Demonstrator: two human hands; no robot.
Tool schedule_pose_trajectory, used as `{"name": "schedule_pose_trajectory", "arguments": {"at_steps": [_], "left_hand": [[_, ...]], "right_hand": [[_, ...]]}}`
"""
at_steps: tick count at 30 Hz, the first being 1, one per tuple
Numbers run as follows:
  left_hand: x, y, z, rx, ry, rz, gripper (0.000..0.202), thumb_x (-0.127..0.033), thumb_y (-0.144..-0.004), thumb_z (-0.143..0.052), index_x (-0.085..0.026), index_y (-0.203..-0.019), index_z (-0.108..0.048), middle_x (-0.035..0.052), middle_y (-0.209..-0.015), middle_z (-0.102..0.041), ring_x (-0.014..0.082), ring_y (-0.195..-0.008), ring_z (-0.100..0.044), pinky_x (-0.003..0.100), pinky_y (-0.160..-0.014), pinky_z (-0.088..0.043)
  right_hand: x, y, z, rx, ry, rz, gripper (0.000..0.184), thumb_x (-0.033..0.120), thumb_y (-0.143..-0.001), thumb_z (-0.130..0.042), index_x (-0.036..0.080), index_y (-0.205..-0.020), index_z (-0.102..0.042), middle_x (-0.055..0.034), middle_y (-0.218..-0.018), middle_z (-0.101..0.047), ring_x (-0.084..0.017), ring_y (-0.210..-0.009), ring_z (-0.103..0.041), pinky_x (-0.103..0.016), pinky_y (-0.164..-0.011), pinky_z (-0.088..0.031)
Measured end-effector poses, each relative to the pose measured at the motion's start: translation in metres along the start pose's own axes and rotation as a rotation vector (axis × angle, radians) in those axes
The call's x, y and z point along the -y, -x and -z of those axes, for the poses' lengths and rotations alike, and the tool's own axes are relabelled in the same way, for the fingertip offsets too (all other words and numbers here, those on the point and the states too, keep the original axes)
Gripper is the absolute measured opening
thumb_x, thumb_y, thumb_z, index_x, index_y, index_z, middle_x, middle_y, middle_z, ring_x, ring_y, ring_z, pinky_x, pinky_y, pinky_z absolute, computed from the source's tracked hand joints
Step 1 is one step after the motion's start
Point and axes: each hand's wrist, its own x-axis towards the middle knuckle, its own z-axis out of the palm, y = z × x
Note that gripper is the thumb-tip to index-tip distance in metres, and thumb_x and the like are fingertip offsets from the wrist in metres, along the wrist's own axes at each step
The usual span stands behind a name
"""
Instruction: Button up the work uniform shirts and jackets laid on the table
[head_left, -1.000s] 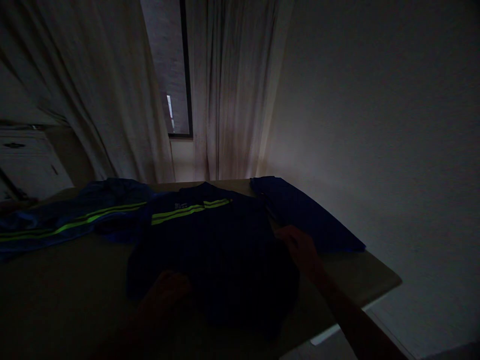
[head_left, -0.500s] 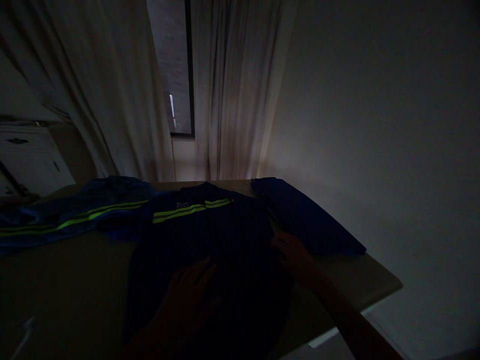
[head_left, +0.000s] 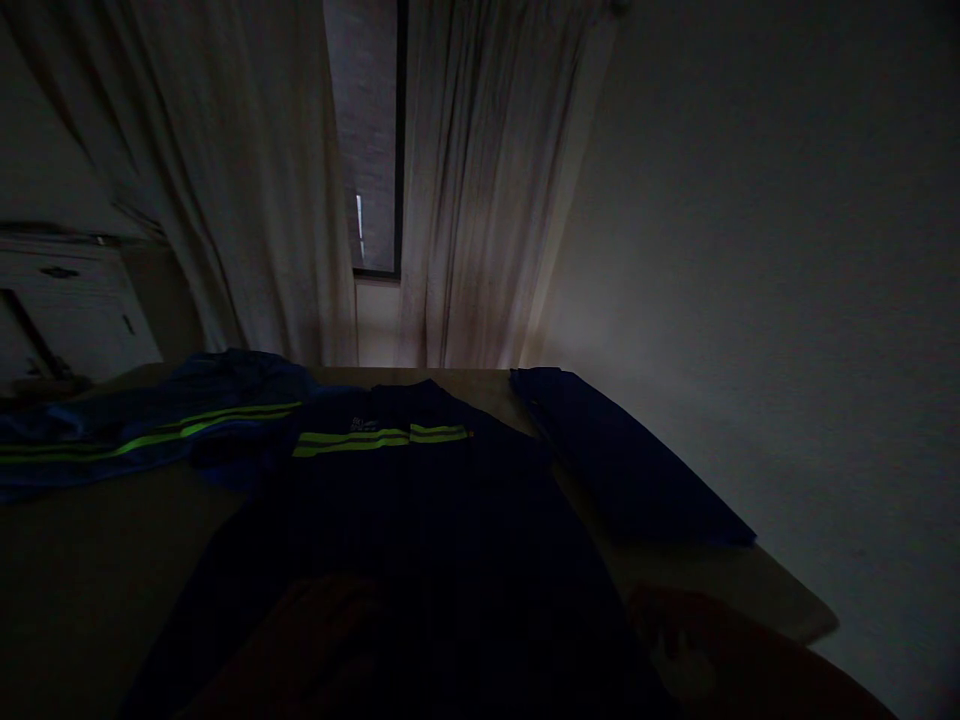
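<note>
A dark navy garment (head_left: 420, 500), a jacket or a shirt, lies spread before me with its collar pointing away. Bright yellow-green stripes and small pale lettering cross its chest. My left hand (head_left: 315, 620) rests on the lower left front, fingers stretched forward and apart as far as the gloom shows. Close to the garment's lower right edge is my right hand (head_left: 697, 630); its fingers are dim and blurred, and whether they pinch the cloth is hidden. The lower part of the garment is lost in darkness.
A blue garment with yellow-green stripes (head_left: 150, 430) lies at the left. Along the table's right side lies a folded dark blue garment (head_left: 637, 460). The tan tabletop (head_left: 780, 590) ends near the wall (head_left: 750, 250). Behind are curtains (head_left: 480, 200) and a white cabinet (head_left: 75, 310).
Both hands have come nearer to me, the right one also outward to the right. The garment's sides now run straighter and flare wider toward me. The view has shifted slightly left.
</note>
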Motion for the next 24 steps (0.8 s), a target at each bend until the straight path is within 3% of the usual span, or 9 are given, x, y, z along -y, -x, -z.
{"name": "schedule_pose_trajectory", "arguments": {"at_steps": [3,5,8,11,14,16,18,21,24], "left_hand": [[-0.013,-0.050,-0.006,-0.033,0.010,0.088,0.043,-0.051,-0.101,-0.046,-0.037,-0.140,-0.056,0.0026,-0.142,-0.063,0.0244,-0.126,-0.062,0.045,-0.105,-0.053],[-0.026,-0.091,-0.010,-0.051,0.017,0.092,0.048,-0.050,-0.102,-0.042,-0.029,-0.144,-0.054,0.0061,-0.149,-0.056,0.0254,-0.135,-0.054,0.048,-0.111,-0.046],[-0.043,-0.135,-0.023,-0.031,0.010,0.069,0.061,-0.057,-0.100,-0.042,-0.024,-0.151,-0.046,0.0107,-0.159,-0.042,0.0297,-0.145,-0.042,0.054,-0.118,-0.035],[-0.048,-0.149,-0.043,0.029,0.035,0.048,0.066,-0.063,-0.099,-0.037,-0.027,-0.154,-0.040,0.0115,-0.163,-0.035,0.0313,-0.149,-0.035,0.058,-0.120,-0.028],[-0.045,-0.145,-0.056,0.031,0.070,0.022,0.064,-0.064,-0.100,-0.034,-0.031,-0.155,-0.037,0.0093,-0.163,-0.034,0.0300,-0.149,-0.035,0.057,-0.121,-0.027],[-0.043,-0.141,-0.059,0.008,0.094,0.017,0.063,-0.063,-0.100,-0.035,-0.032,-0.156,-0.036,0.0084,-0.164,-0.033,0.0296,-0.149,-0.035,0.057,-0.122,-0.027],[-0.043,-0.139,-0.058,-0.012,0.113,0.023,0.063,-0.062,-0.100,-0.036,-0.032,-0.155,-0.037,0.0084,-0.163,-0.035,0.0307,-0.149,-0.035,0.060,-0.123,-0.023],[-0.045,-0.139,-0.056,-0.020,0.129,0.039,0.062,-0.062,-0.100,-0.037,-0.034,-0.155,-0.037,0.0075,-0.163,-0.036,0.0346,-0.150,-0.032,0.070,-0.122,-0.013],[-0.046,-0.141,-0.054,0.003,0.155,0.056,0.063,-0.062,-0.098,-0.039,-0.034,-0.155,-0.037,0.0086,-0.163,-0.036,0.0372,-0.149,-0.032,0.075,-0.119,-0.013]], "right_hand": [[0.047,-0.037,0.012,0.155,-0.123,0.130,0.061,0.045,-0.071,-0.080,0.036,-0.129,-0.062,-0.0052,-0.118,-0.070,-0.026,-0.100,-0.067,-0.035,-0.085,-0.054],[0.082,-0.082,0.003,0.112,-0.140,0.267,0.046,0.051,-0.084,-0.070,0.030,-0.126,-0.062,-0.0055,-0.122,-0.068,-0.023,-0.104,-0.065,-0.035,-0.092,-0.051],[0.117,-0.157,-0.037,-0.092,-0.007,0.357,0.040,0.049,-0.094,-0.059,0.022,-0.124,-0.061,-0.0100,-0.125,-0.066,-0.024,-0.112,-0.062,-0.037,-0.100,-0.046],[0.127,-0.216,-0.083,-0.222,0.213,0.217,0.047,0.050,-0.092,-0.062,0.015,-0.123,-0.061,-0.0181,-0.127,-0.063,-0.032,-0.117,-0.061,-0.042,-0.096,-0.048],[0.123,-0.253,-0.097,-0.262,0.240,0.100,0.026,0.034,-0.087,-0.068,0.018,-0.108,-0.066,-0.0135,-0.114,-0.068,-0.028,-0.098,-0.068,-0.036,-0.080,-0.051],[0.116,-0.269,-0.078,-0.312,0.203,0.055,0.017,0.024,-0.085,-0.068,0.021,-0.101,-0.066,-0.0079,-0.102,-0.070,-0.023,-0.084,-0.070,-0.031,-0.075,-0.050],[0.107,-0.282,-0.042,-0.420,0.178,0.001,0.017,0.022,-0.091,-0.061,0.020,-0.107,-0.065,-0.0090,-0.103,-0.069,-0.022,-0.087,-0.069,-0.030,-0.078,-0.048],[0.093,-0.296,0.014,-0.676,0.152,-0.159,0.037,0.020,-0.101,-0.034,0.010,-0.134,-0.050,-0.0249,-0.134,-0.054,-0.029,-0.117,-0.061,-0.038,-0.092,-0.045],[0.099,-0.303,0.023,-0.831,0.124,-0.165,0.042,0.020,-0.101,-0.034,0.007,-0.140,-0.043,-0.0267,-0.142,-0.047,-0.031,-0.131,-0.049,-0.042,-0.103,-0.039]]}}
